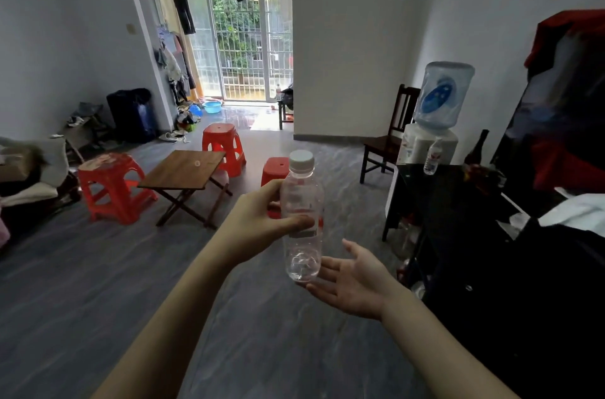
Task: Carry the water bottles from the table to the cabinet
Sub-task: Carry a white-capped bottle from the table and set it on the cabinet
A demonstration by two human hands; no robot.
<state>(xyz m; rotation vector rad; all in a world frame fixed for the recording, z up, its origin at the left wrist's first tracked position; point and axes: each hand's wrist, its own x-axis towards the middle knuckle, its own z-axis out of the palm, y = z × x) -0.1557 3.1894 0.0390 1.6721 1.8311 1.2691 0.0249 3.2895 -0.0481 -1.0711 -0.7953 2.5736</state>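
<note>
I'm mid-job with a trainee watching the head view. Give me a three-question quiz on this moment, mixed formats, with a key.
1. True or false: the left hand grips the clear water bottle around its middle.
2. Multiple choice: the right hand is A) gripping the bottle's white cap, B) open, palm up, by the bottle's base, C) resting on the wooden folding table.
3. Fill in: a second small water bottle stands on the black cabinet, just in front of the ____.

Key
1. True.
2. B.
3. Water dispenser.
</note>
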